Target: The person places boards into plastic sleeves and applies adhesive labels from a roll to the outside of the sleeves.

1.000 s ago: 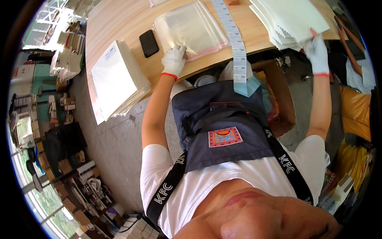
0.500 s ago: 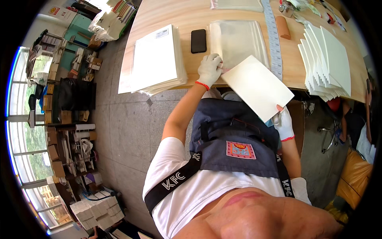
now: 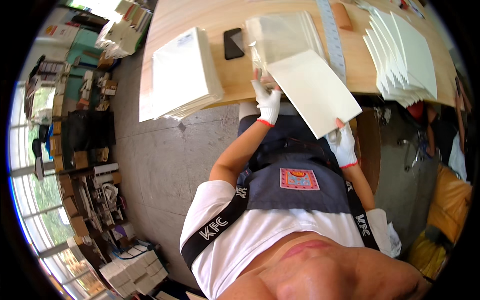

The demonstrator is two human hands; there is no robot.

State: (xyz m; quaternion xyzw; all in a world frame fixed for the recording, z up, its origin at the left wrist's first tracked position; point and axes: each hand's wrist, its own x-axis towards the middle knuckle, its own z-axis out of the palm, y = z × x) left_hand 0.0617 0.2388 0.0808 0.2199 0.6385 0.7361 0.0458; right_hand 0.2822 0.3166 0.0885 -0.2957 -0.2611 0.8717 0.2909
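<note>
A rectangular white board [image 3: 315, 92] is tilted across the table's near edge. My right hand [image 3: 343, 144], in a fingerless white glove, grips its near right corner with the thumb on top. The board's far end overlaps the near edge of a stack of clear plastic bags [image 3: 287, 35]. My left hand [image 3: 268, 102], gloved alike, is turned palm up at the near left corner of the bags. Its thumb and a finger are apart at the lifted, shiny edge of the top bag; the other fingers are partly hidden.
Left on the table [image 3: 227, 82] lies a stack of white boards in clear bags [image 3: 177, 70], with a black phone [image 3: 233, 44] beside it. A long printed strip [image 3: 332, 42] and a brown block [image 3: 342, 16] lie right of the bags. Fanned white boards [image 3: 400, 60] stand farther right.
My left hand has turned palm up and the bag's near left edge has lifted. The board has swung slightly and moved left with my right hand. The whole view has shifted a little.
</note>
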